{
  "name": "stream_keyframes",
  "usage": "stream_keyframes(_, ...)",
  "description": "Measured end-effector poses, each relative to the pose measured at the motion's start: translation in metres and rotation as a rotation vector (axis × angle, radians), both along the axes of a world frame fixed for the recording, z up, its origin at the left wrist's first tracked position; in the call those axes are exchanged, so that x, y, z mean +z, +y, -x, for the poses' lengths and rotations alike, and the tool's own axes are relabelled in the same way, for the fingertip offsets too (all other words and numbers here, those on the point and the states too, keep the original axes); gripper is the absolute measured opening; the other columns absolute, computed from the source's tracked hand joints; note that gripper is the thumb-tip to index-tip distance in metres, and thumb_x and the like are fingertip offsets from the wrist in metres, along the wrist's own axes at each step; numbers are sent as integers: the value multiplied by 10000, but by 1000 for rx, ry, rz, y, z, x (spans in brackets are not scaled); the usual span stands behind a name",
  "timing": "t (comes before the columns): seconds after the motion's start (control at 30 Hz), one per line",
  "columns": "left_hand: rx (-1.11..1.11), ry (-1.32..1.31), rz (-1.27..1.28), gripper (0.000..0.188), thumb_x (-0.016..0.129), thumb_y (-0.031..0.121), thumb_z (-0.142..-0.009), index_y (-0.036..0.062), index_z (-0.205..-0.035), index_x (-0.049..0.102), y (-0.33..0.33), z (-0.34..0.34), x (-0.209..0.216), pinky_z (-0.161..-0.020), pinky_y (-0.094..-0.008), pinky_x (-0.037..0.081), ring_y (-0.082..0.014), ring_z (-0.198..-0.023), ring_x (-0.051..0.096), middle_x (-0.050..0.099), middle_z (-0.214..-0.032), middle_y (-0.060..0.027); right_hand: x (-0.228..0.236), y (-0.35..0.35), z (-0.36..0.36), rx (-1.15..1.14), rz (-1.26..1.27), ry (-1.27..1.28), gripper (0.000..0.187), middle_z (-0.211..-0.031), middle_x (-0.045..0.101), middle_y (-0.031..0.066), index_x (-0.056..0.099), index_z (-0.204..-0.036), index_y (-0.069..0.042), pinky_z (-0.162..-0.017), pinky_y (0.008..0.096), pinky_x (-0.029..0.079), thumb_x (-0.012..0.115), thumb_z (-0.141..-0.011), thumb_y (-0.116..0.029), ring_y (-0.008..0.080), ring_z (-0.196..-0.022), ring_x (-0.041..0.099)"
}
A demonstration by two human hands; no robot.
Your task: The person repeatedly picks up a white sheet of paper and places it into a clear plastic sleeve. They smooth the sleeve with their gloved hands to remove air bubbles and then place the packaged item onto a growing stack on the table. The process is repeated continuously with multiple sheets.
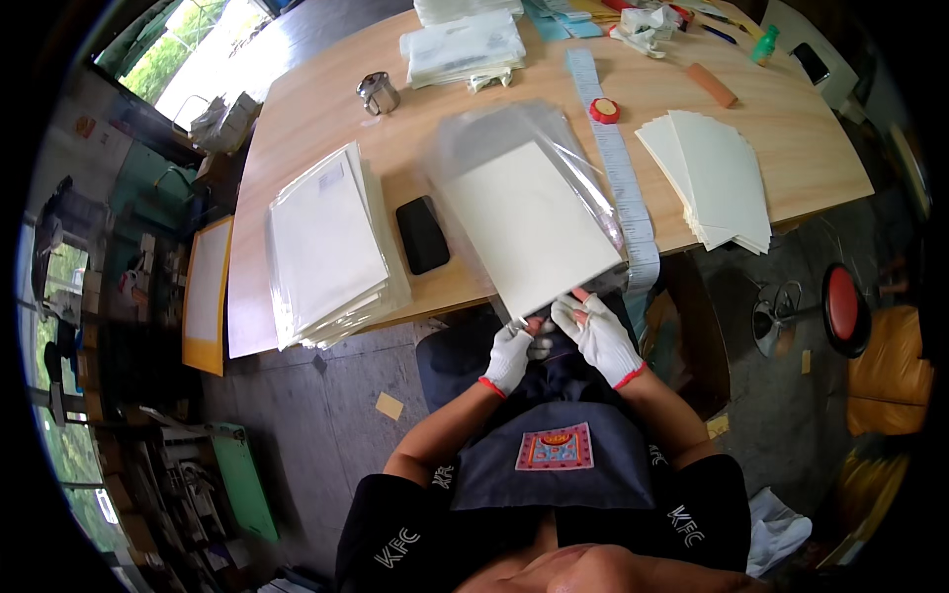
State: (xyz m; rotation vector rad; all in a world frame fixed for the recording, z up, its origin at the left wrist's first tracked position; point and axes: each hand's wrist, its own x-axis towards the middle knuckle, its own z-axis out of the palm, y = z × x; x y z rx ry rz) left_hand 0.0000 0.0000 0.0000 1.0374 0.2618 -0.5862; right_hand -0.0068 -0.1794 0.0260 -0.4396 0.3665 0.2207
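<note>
A cream card sheet [539,227] lies slanted across clear plastic bags [504,128], its near edge reaching over the table's front edge. Whether it sits inside the top bag or on it, I cannot tell. My left hand [509,358], in a white glove with a red cuff and bare fingertips, is closed at the sheet's near left corner. Along the same near edge, further right, my right hand [596,338] pinches the sheet, gloved the same way. Some of the fingers are hidden beneath the edge. A black phone [423,235] lies left of the bags.
Bagged sheets [331,237] are piled at left, loose cream cards [707,178] fanned at right. A long label strip [613,148] carries a red round object [604,111]. Behind stand a metal cup [378,94] and plastic packs [463,49]. A red stool [843,301] is right of the table.
</note>
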Motion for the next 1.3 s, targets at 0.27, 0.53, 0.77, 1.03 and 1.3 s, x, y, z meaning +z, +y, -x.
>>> stream_keyframes(0.27,-31,217,182,368,565,293,-892,55,-1146,445,45,-5,23,-678,-299,493,-166,-849,594,585,-1021,-84,57,15,8,497,709,-226,287,-858,624,80,486,-1171,4,-568,233,481,443,-947,-169,112,-628,595)
stream_keyframes(0.53,7,34,-150,179,523,197,-910,28,-964,543,60,-14,32,-608,-276,534,-161,-715,633,634,-871,-84,42,58,-35,388,2144,-1094,156,-566,599,45,541,-844,-127,-457,317,464,579,-820,-276,219,-520,613)
stream_keyframes(0.77,-18,-23,-192,206,544,219,-899,17,-925,573,67,-16,16,-605,-267,528,-159,-678,627,644,-837,-79,44,74,-42,299,2308,-1272,155,-524,583,15,510,-783,-137,-425,322,467,580,-775,-274,180,-476,605)
stream_keyframes(1.03,126,-81,-157,219,567,249,-892,32,-864,550,71,-2,40,-632,-265,521,-138,-686,615,644,-903,-106,-5,-136,-23,-277,807,-107,108,-693,548,27,528,-835,-70,-459,214,408,508,-890,-161,90,-522,498)
stream_keyframes(1.3,271,-1038,-1124,175,654,40,-761,51,-927,601,87,-6,6,-573,-282,487,-189,-672,615,620,-999,-99,-70,-245,119,1309,2322,231,386,-893,640,183,593,-852,-30,-756,420,496,568,-792,-410,361,-862,609)
